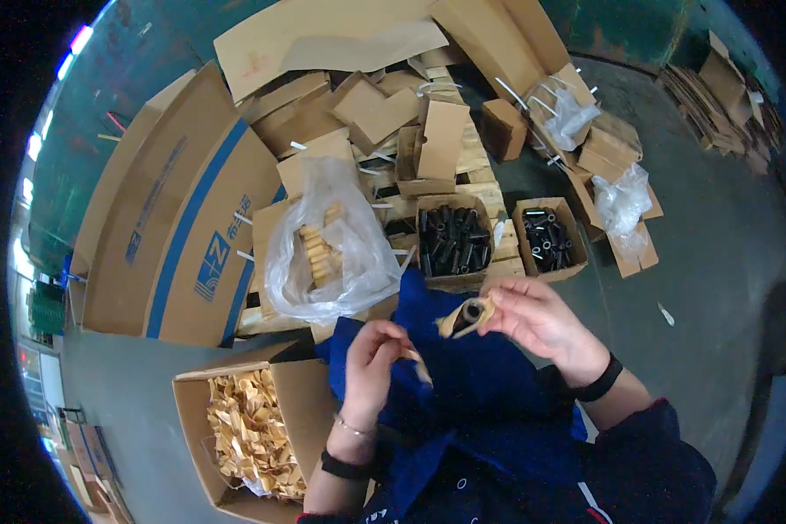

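My right hand [540, 321] pinches a dark, hollow cylindrical part [472, 311] whose round end shows inside torn tan paper [447, 327]. Closed around a small torn strip of tan paper [422, 370], my left hand [371, 368] is lower and to the left, apart from the right. Both are above the dark blue cloth over my lap [472, 384]. Just beyond them stands a carton of black cylinders [452, 236], with a smaller box of similar parts [550, 240] to its right. A clear plastic bag [358, 262] at the left holds tan paper-wrapped cylinders [316, 255].
A large carton [310, 410] at lower left holds a heap of crumpled tan paper [251, 428]. Flattened cardboard and opened boxes cover the wooden pallet [479, 157] ahead. More plastic film [622, 203] lies over cartons at right. Stacked cardboard [707, 100] sits on the far-right floor.
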A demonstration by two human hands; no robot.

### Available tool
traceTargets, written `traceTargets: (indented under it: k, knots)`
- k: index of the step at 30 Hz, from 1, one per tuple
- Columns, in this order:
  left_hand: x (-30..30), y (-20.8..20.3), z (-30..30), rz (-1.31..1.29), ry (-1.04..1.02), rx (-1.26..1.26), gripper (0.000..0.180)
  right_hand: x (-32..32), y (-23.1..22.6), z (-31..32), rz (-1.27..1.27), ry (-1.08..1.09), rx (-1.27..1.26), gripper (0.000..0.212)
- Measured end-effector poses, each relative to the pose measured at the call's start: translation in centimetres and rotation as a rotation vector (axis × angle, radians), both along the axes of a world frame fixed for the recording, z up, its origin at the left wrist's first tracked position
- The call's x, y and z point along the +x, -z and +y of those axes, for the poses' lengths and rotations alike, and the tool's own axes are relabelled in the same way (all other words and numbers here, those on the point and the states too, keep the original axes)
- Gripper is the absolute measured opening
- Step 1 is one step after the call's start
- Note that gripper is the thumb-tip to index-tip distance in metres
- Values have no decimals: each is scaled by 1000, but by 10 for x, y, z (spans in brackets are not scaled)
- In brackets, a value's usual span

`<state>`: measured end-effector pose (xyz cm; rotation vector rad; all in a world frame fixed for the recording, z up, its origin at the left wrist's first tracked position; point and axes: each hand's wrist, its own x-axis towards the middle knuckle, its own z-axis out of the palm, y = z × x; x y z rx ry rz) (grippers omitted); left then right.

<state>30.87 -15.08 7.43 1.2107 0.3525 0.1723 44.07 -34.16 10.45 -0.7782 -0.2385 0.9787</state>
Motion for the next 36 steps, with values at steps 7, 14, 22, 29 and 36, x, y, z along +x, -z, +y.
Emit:
traceTargets:
  k: [7, 14, 22, 29, 36]
  knots:
    - [12, -12, -26, 93, 367, -282, 53, -18, -7, 16, 3, -177, 47, 20]
    - [0, -15, -33, -18, 234, 73, 62, -29, -2, 21, -225, -138, -296, 16]
    - [-1, -20, -28, 60, 263, 15, 60, -35, 15, 17, -317, -212, -364, 16]
    - [4, -25, -25, 231, 261, 172, 53, -20, -18, 15, -1297, 237, -329, 25]
    - [-4, -31, -22, 9, 408, 155, 37, -16, -11, 13, -949, 237, -290, 18]
